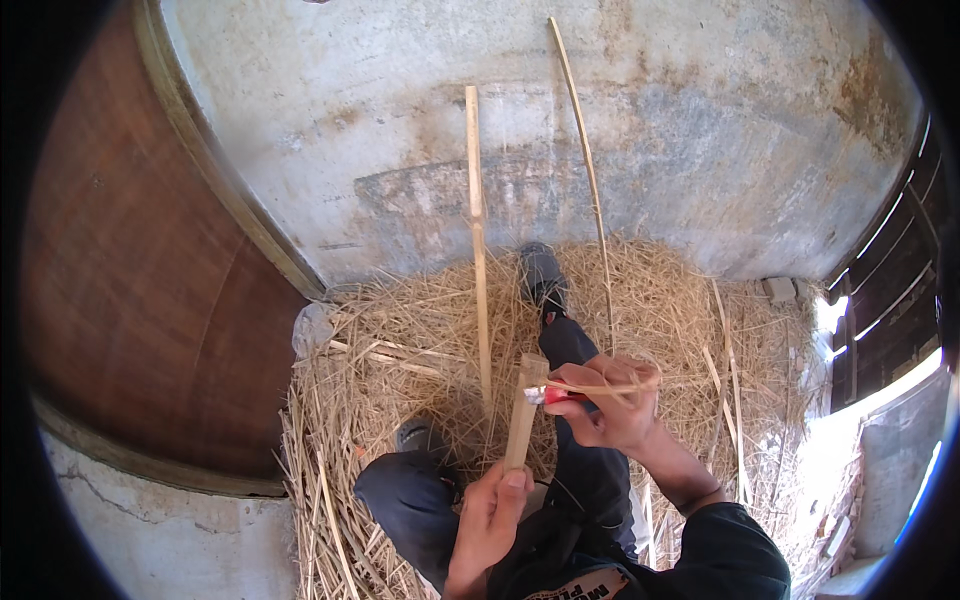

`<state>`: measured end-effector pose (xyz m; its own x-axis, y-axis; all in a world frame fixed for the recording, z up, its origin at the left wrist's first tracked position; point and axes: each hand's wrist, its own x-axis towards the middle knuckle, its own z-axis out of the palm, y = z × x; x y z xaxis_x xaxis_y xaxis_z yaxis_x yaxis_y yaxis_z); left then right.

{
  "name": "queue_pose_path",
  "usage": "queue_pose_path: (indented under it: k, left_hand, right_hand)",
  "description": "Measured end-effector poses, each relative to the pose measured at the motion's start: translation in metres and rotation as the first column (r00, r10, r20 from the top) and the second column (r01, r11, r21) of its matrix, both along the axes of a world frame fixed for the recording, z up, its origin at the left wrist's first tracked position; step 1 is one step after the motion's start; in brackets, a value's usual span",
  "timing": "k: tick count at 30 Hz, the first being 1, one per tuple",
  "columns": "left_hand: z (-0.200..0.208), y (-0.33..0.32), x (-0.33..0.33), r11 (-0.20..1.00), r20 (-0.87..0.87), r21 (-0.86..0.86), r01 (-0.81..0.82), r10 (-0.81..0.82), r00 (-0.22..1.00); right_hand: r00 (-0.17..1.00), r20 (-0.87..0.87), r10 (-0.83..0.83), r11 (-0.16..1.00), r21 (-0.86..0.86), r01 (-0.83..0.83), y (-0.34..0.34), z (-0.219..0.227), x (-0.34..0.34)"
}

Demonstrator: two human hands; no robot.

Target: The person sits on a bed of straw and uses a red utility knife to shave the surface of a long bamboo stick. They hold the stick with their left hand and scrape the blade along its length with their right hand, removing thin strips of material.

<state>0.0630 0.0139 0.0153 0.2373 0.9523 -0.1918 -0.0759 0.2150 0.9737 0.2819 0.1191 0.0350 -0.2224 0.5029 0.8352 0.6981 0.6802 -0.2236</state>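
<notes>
My left hand (pixel 490 515) is closed round the lower end of a flat, pale bamboo piece (pixel 520 430), which stands tilted up in front of my lap. My right hand (pixel 615 410) grips a small red object with a silvery end (pixel 552 395). That silvery end meets the right side of the bamboo piece near its top; its exact kind cannot be made out. A thin pale strip (pixel 610 388) crosses the fingers of my right hand, sticking out to the left toward the bamboo.
Straw (pixel 640 290) and split sticks cover the floor round my legs. A jointed bamboo pole (pixel 475 200) and a thinner bent stick (pixel 585 150) lean toward the stained wall (pixel 400 120). A brown panel (pixel 150 280) stands at left, dark slats (pixel 895 260) at right.
</notes>
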Motion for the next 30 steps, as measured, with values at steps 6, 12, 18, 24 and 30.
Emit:
queue_pose_path:
  k: [6,12,18,24,30]
  left_hand:
    - [-0.004,0.003,-0.005,0.999,-0.028,0.02,0.031,-0.031,0.999]
    - [0.008,0.004,0.002,0.948,-0.38,0.316,-0.023,0.149,0.913]
    - [0.018,0.003,0.004,0.933,-0.427,0.354,-0.058,0.216,0.878]
    - [0.018,0.01,0.003,0.923,-0.435,0.367,-0.113,0.277,0.857]
    - [0.009,0.022,-0.003,0.897,-0.534,0.418,-0.145,0.372,0.759]
  right_hand:
    - [0.999,-0.029,-0.021,0.998,-0.06,0.019,-0.005,0.002,0.003]
    - [0.995,-0.096,-0.012,0.989,-0.149,-0.002,-0.012,0.006,0.001]
    - [0.933,-0.359,0.036,0.912,-0.37,-0.177,-0.02,0.021,-0.01]
    - [0.229,-0.964,-0.136,-0.028,-0.228,-0.973,-0.01,-0.017,0.017]
    - [0.543,-0.81,0.223,0.299,-0.474,-0.828,-0.027,0.024,0.021]
